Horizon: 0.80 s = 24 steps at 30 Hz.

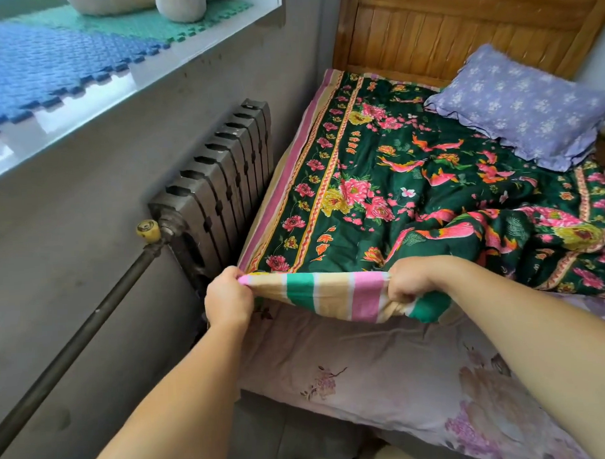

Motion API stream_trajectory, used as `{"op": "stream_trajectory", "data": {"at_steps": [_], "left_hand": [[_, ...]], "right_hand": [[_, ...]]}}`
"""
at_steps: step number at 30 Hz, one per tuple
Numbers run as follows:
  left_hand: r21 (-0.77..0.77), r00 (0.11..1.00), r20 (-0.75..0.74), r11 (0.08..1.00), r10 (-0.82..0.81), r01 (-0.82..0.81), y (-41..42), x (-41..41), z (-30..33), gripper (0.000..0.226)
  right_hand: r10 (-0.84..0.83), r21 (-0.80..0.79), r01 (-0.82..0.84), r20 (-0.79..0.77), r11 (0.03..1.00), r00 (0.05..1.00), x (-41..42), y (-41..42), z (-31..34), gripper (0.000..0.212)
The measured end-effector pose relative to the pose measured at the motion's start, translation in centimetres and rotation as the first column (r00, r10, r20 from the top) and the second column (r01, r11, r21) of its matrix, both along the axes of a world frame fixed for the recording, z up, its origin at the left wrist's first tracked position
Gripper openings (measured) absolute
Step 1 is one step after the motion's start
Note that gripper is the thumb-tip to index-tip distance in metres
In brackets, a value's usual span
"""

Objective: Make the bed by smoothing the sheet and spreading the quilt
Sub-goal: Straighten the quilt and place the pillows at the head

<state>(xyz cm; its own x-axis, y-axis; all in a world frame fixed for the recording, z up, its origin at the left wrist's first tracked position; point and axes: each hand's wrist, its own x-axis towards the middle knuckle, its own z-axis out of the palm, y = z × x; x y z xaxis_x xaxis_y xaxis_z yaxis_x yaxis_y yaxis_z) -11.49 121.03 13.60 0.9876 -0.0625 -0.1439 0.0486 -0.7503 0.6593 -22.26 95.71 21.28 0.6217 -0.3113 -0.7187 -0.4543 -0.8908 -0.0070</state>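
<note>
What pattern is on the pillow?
Pale floral print on lilac fabric, pillow, seen in the head view.

Left of centre, the radiator (220,184) crowds the bed's edge, leaving a narrow gap; the pale sheet (385,374) at lower centre lies open.

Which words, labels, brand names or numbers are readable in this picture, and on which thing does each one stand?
None can be read.
The quilt has small red marks in its yellow border stripes; they are too small to tell whether they are writing.
The radiator, its valve knob, the pillow and the headboard show no text.
</note>
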Motion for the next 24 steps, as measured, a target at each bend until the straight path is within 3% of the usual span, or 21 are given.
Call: {"op": "stream_trajectory", "data": {"at_steps": [2,3,6,8,10,12,13,15,16,19,21,24], "left_hand": [[0.195,0.954,0.2,0.963,-0.223,0.185,0.2,1.5,2.0,0.011],[0.312,0.879,0.295,0.907,-0.374,0.282,0.5,2.3,3.1,0.007],[0.603,0.445,0.505,0.671,-0.74,0.432,1.3,4.7,5.9,0.016],[0.717,0.23,0.497,0.545,-0.837,0.435,2.0,4.8,7.1,0.015],[0.757,0.15,0.44,0.455,-0.885,0.469,2.8,4.4,6.6,0.017],[0.78,0.24,0.302,0.384,-0.923,0.495,3.6,3.1,5.0,0.021],[0.786,0.37,0.15,0.337,-0.917,0.518,3.9,2.4,4.3,0.018],[0.754,0.63,-0.202,0.291,-0.75,0.588,4.5,1.0,2.5,0.022],[0.704,0.681,-0.39,0.276,-0.62,0.654,4.7,0.3,1.9,0.03],[0.561,0.657,-0.581,0.348,-0.481,0.751,4.1,-0.5,1.3,0.049],[0.521,0.643,-0.572,0.38,-0.51,0.764,2.6,0.0,1.5,0.056],[0.497,0.659,-0.493,0.437,-0.569,0.749,0.0,0.4,1.8,0.057]], "right_hand": [[-0.006,-0.014,0.006,-0.004,1.0,1.0,0.1,0.1,-0.3,0.028],[-0.019,-0.012,0.019,0.002,1.0,1.0,0.2,0.1,-0.3,0.028],[-0.079,-0.002,0.079,0.004,0.997,0.997,0.3,0.2,-0.3,0.027],[-0.074,0.004,0.074,-0.032,0.997,0.997,0.3,0.6,-0.3,0.025],[-0.004,-0.018,0.002,-0.088,1.0,0.996,0.3,1.4,-0.6,0.023],[0.076,-0.057,-0.084,-0.128,0.995,0.989,0.2,2.1,-1.5,0.027],[0.098,-0.077,-0.107,-0.122,0.991,0.988,0.1,2.5,-1.8,0.029],[0.095,-0.048,-0.101,-0.104,0.994,0.99,0.2,2.9,-2.4,0.028],[0.058,-0.016,-0.059,-0.092,0.998,0.994,0.2,3.3,-2.5,0.023],[0.093,-0.054,-0.098,-0.087,0.994,0.992,0.4,4.4,-3.2,0.013],[0.109,-0.074,-0.113,-0.063,0.991,0.992,0.4,5.0,-4.2,0.018],[0.045,-0.002,-0.045,0.092,0.999,0.995,0.2,4.8,-4.5,0.032]]}}
